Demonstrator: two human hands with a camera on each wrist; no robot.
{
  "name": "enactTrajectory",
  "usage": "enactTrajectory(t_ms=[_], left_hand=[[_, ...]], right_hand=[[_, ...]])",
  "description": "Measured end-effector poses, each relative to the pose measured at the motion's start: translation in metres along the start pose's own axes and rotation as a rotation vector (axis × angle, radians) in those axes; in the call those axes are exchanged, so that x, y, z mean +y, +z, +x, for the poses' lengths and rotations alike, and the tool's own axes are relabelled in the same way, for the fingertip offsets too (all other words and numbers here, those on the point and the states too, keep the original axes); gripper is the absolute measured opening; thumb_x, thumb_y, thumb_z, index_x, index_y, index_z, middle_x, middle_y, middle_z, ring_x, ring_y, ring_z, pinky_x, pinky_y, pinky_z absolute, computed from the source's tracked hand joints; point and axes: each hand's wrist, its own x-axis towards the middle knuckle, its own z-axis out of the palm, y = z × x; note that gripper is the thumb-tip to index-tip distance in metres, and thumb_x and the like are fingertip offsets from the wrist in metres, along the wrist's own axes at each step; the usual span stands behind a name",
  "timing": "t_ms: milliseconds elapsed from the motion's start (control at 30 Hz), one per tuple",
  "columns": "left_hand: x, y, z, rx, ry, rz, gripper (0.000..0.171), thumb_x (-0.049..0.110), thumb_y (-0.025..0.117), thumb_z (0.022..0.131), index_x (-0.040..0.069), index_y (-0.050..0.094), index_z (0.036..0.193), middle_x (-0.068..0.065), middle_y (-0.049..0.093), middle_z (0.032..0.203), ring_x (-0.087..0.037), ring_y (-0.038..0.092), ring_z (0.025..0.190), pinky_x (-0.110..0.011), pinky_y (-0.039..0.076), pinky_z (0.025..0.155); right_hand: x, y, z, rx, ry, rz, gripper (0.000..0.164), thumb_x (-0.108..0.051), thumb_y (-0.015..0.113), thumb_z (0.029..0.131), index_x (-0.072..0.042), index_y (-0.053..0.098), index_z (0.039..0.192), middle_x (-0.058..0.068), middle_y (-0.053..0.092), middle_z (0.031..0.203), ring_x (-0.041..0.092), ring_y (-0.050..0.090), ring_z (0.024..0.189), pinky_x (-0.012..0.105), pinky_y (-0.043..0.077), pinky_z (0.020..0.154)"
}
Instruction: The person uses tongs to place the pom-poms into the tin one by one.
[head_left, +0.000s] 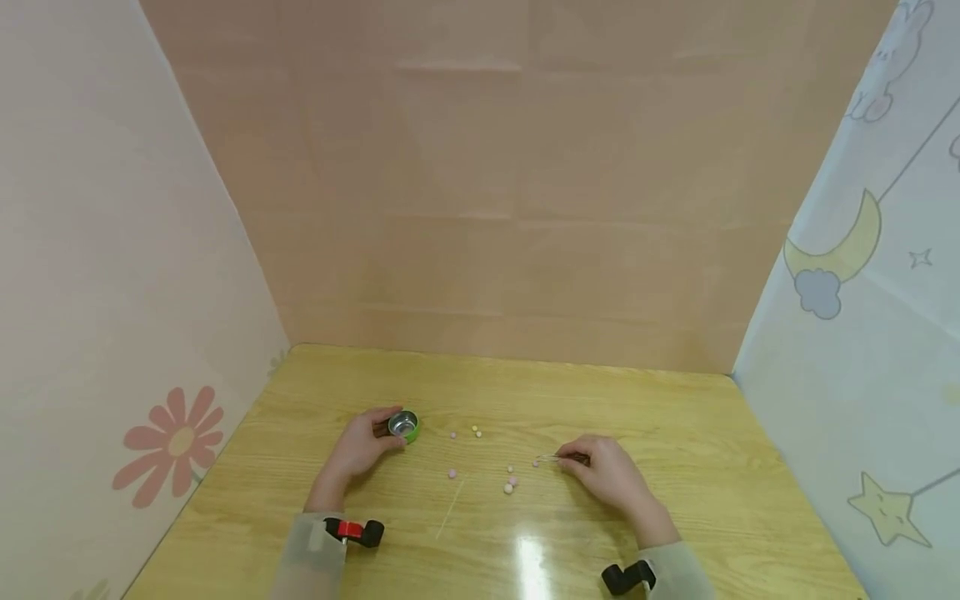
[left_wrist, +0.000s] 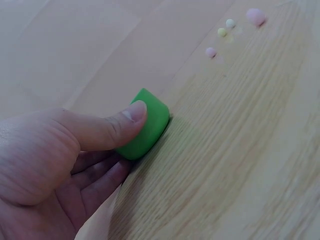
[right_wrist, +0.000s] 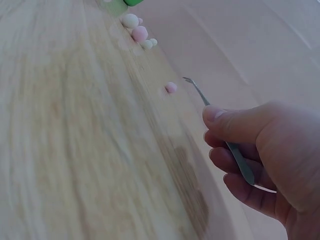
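My left hand (head_left: 360,450) grips a small round green cup (left_wrist: 152,127) on the wooden table, thumb on its near side. Seen from above, the cup has a shiny metal inside. Metal tweezers (right_wrist: 200,93) are pinched between the thumb and fingers of my right hand (head_left: 609,472). Their tips point left, close to a small pink ball (right_wrist: 171,87) and apart from it in the right wrist view. More small balls lie between the hands, among them a white ball (head_left: 508,489) and a yellow ball (left_wrist: 222,32).
A thin pale stick (head_left: 451,508) lies on the wooden table (head_left: 405,575) between the forearms. A brown backdrop (head_left: 510,208) rises at the rear edge, with a patterned panel on each side, the left panel (head_left: 97,250) bearing a flower and the right panel (head_left: 847,400) a moon.
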Motion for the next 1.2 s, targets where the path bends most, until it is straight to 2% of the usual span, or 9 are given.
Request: enactTrajectory(t_ms=[300,767,1200], left_hand=[[0.0014,-0.0018,-0.0001,-0.008,-0.003,-0.014,0.062,0.012,0.086,0.093,-0.001,0.061,0.148,-0.024,0.059,0.149,-0.039,0.064,0.129,-0.051,0.054,0.108],[-0.0016,-0.0007,0.0017,-0.01,-0.011,-0.013,0.062,0.013,0.086,0.093,0.0,0.062,0.148,-0.022,0.059,0.149,-0.038,0.064,0.129,-0.05,0.055,0.107],[-0.0012,-0.0009,0.0024,-0.01,-0.01,-0.025,0.062,0.009,0.085,0.092,0.001,0.062,0.149,-0.021,0.061,0.148,-0.038,0.064,0.129,-0.051,0.054,0.108]], right_hand=[[-0.0027,-0.0035,0.0001,-0.014,-0.019,-0.063,0.011,-0.024,0.084,0.095,-0.023,0.084,0.105,-0.016,0.074,0.098,0.003,0.068,0.088,0.032,0.059,0.077],[-0.0038,-0.0013,0.0011,-0.013,-0.033,-0.096,0.012,-0.021,0.086,0.093,-0.022,0.085,0.106,-0.014,0.076,0.099,0.004,0.07,0.088,0.032,0.061,0.077],[-0.0047,-0.0015,0.0,-0.008,-0.089,-0.118,0.012,-0.019,0.086,0.093,-0.02,0.086,0.104,-0.013,0.076,0.096,0.005,0.071,0.086,0.03,0.061,0.073]])
